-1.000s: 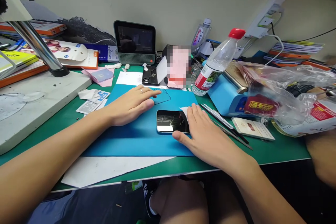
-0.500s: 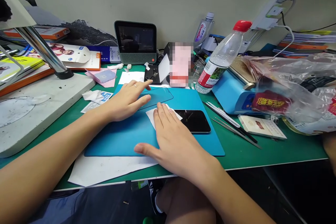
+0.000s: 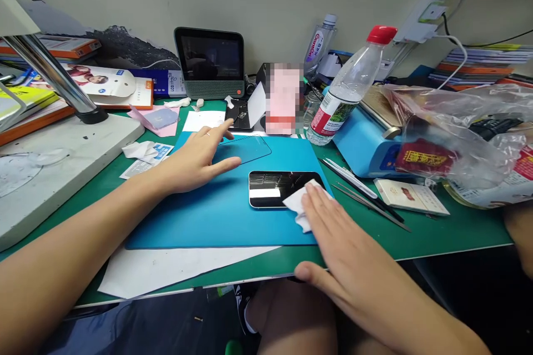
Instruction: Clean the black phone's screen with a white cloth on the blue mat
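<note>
A black-screened smartphone (image 3: 270,188) lies face up on the blue mat (image 3: 200,222), with light reflected on its left half. My right hand (image 3: 337,227) presses a white wipe (image 3: 297,205) onto the phone's right end. Its fingers are together and stretched over the wipe, while the thumb stands apart. To the left, my left hand (image 3: 200,158) is open, fingers spread and holding nothing. It is by the left end of a clear screen protector with a dark outline (image 3: 250,148), partly covering it. Whether the fingertips touch the protector I cannot tell.
Tweezers (image 3: 375,208) and a white pen-like tool (image 3: 350,177) lie right of the mat, near a white box (image 3: 412,197). Behind stand a red-capped bottle (image 3: 343,94) and a small display (image 3: 210,64). A lamp base (image 3: 62,161) fills the left; a plastic bag (image 3: 466,122) is at right.
My right hand has slid the wipe from the phone's left end to its right end, uncovering the left part of the screen. My left hand stays near the protector. The view has shifted slightly.
</note>
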Tool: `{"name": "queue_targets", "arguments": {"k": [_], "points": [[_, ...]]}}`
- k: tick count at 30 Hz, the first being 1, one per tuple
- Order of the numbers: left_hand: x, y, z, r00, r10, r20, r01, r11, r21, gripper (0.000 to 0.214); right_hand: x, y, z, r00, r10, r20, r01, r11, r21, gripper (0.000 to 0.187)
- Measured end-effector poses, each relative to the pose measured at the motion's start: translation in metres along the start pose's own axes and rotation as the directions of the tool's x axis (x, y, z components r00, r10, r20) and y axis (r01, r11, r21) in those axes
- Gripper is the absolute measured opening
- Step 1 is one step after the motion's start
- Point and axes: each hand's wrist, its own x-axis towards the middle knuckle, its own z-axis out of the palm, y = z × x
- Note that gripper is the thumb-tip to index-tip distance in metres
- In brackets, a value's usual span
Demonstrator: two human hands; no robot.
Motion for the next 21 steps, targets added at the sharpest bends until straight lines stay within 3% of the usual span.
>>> {"name": "queue_targets", "arguments": {"k": [5, 9, 12, 16, 21], "points": [[0.0, 0.003, 0.004, 0.998, -0.053, -0.014, 0.053, 0.999, 0.004, 0.111, -0.004, 0.022, -0.002, 0.993, 0.1, 0.063, -0.101, 0.995, 0.016, 0.093], [-0.001, 0.007, 0.003, 0.992, -0.117, 0.049, 0.112, 0.989, 0.093, 0.113, 0.022, 0.023, -0.007, 0.975, 0.177, 0.138, -0.185, 0.982, 0.045, 0.098], [0.0, 0.009, 0.001, 0.987, -0.156, 0.036, 0.148, 0.975, 0.164, 0.112, 0.044, 0.022, -0.014, 0.954, 0.228, 0.196, -0.243, 0.969, 0.053, 0.105], [0.001, 0.009, -0.002, 0.988, -0.154, 0.01, 0.149, 0.969, 0.199, 0.105, 0.068, 0.007, -0.02, 0.952, 0.223, 0.211, -0.245, 0.966, 0.082, 0.113], [0.001, 0.009, -0.004, 0.984, -0.178, 0.011, 0.171, 0.959, 0.225, 0.088, 0.083, -0.034, -0.01, 0.985, 0.068, 0.157, -0.096, 0.979, 0.179, 0.115]]}}
